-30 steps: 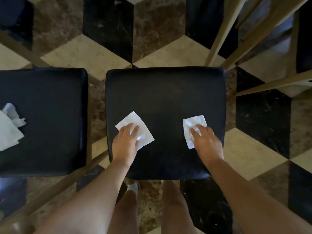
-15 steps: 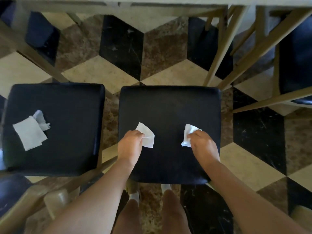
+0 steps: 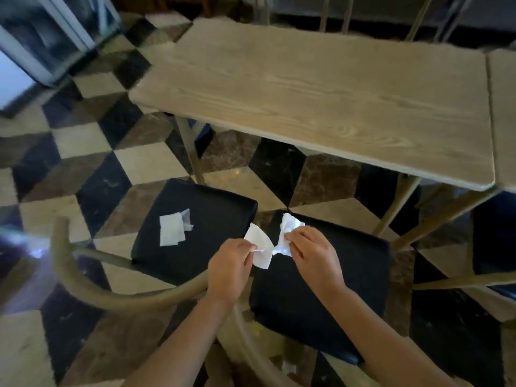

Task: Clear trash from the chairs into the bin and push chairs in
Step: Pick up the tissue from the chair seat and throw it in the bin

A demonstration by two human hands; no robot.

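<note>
My left hand (image 3: 230,263) pinches a flat white napkin (image 3: 261,243) and my right hand (image 3: 314,254) pinches a crumpled white napkin (image 3: 287,230). Both are held up, nearly touching, above the black seat of the near chair (image 3: 329,275). A second black-seated chair (image 3: 212,227) stands to the left, with another white napkin and a small scrap (image 3: 173,229) lying on its seat. Its curved wooden backrest (image 3: 92,286) arcs toward me. No bin is in view.
A grey wooden table (image 3: 321,96) stands just beyond both chairs, with a second tabletop (image 3: 504,113) against its right side. Another dark chair seat (image 3: 497,236) shows at the right edge. The floor is chequered tile. A glass-fronted unit (image 3: 42,43) stands far left.
Both hands closed on the two napkins and lifted them off the near seat, bringing them together. My view has risen, so the tabletop now shows.
</note>
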